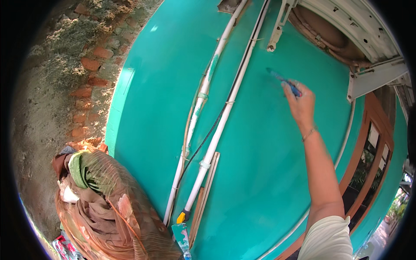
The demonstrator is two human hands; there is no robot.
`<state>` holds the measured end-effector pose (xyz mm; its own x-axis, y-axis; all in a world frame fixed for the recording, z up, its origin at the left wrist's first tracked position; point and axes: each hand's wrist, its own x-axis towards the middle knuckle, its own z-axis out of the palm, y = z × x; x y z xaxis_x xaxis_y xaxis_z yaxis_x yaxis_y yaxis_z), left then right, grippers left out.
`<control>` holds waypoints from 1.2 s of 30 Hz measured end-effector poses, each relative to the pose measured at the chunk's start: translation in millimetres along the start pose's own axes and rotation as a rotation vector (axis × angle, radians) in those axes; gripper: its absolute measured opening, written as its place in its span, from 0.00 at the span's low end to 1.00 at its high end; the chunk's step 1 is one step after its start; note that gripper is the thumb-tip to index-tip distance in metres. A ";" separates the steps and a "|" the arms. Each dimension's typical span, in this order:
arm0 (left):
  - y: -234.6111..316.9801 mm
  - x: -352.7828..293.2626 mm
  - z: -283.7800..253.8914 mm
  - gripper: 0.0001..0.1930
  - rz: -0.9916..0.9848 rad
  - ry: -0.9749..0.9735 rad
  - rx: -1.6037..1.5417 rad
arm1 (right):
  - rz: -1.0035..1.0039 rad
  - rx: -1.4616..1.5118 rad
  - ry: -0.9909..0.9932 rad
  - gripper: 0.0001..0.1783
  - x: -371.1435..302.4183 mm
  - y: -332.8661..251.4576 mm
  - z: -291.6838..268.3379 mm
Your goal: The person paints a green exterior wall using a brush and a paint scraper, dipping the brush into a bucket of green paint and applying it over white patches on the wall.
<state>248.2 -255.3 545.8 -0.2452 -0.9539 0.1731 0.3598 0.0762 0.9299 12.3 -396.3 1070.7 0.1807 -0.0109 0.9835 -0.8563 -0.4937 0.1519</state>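
My right hand [300,97] is raised high in front of the teal wall [255,164], fingers closed round the blue handle of a slim paintbrush [284,80]. The brush's teal-coloured tip points up and left against the wall, a little blurred. My bare forearm rises from the lower right, with a thin bracelet at the wrist and a pale sleeve at the elbow. Left of the brush, a white pipe [223,119] runs down the wall with a black cable along it. My left hand is out of view.
A second white pipe [212,71] carries teal smears. A paint-stained flat blade [181,234] shows at the bottom, beside wooden strips [206,195]. Draped brown cloth [104,203] bulges at lower left, before rough brickwork [89,65]. White metal brackets [377,78] jut out upper right, above a wooden-framed window [368,151].
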 end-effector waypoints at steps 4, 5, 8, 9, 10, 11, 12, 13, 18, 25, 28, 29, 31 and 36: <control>2.3 9.6 3.5 0.10 0.126 -0.010 0.018 | -0.237 -0.321 0.117 0.11 36.3 43.8 25.3; -2.1 9.3 -0.9 0.11 0.123 0.000 0.009 | -0.268 -0.374 0.022 0.10 25.8 38.2 36.2; -7.6 7.3 -10.9 0.12 0.073 0.001 -0.025 | -0.285 -0.487 -0.275 0.09 -28.4 11.0 38.1; 5.2 5.0 -15.1 0.12 0.020 -0.007 -0.030 | -0.226 -0.483 -0.385 0.09 -41.7 -0.3 31.3; 12.7 3.4 -17.9 0.13 -0.029 -0.010 -0.035 | -0.192 -0.384 -0.316 0.09 -51.1 -6.7 29.6; 12.3 2.6 -18.9 0.12 -0.040 0.008 -0.043 | -0.161 -0.293 -0.249 0.09 -57.0 -12.0 25.6; 11.8 2.0 -20.3 0.12 -0.050 0.029 -0.050 | -0.128 -0.199 -0.182 0.09 -58.2 -12.6 26.6; 11.5 3.8 -20.4 0.12 -0.053 0.028 -0.059 | -0.192 -0.257 -0.111 0.09 -48.2 -3.4 20.7; 7.2 10.2 -19.4 0.11 0.108 0.038 0.003 | -0.211 -0.477 -0.201 0.13 -62.3 24.4 19.9; 7.3 10.5 -23.9 0.16 0.049 -0.004 -0.165 | 0.046 -0.066 -1.114 0.08 -249.2 -27.1 -9.7; 6.4 6.6 -24.5 0.16 0.031 -0.007 -0.146 | 0.010 -0.095 -1.051 0.10 -251.1 -4.3 -8.3; 5.8 7.2 -24.6 0.16 0.023 -0.008 -0.132 | 0.498 0.030 -1.127 0.08 -233.2 3.2 -6.9; 14.1 2.6 -24.4 0.16 -0.007 0.005 -0.112 | 0.554 0.228 -0.955 0.07 -185.9 7.9 -11.1; 7.4 4.7 -21.1 0.14 0.035 0.004 -0.113 | 0.262 0.020 -0.288 0.06 -62.2 20.1 -37.5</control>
<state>268.7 -265.4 546.6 -0.2270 -0.9524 0.2033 0.4672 0.0767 0.8808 -34.3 -372.9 1016.3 0.0879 -0.3816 0.9201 -0.8823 -0.4586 -0.1059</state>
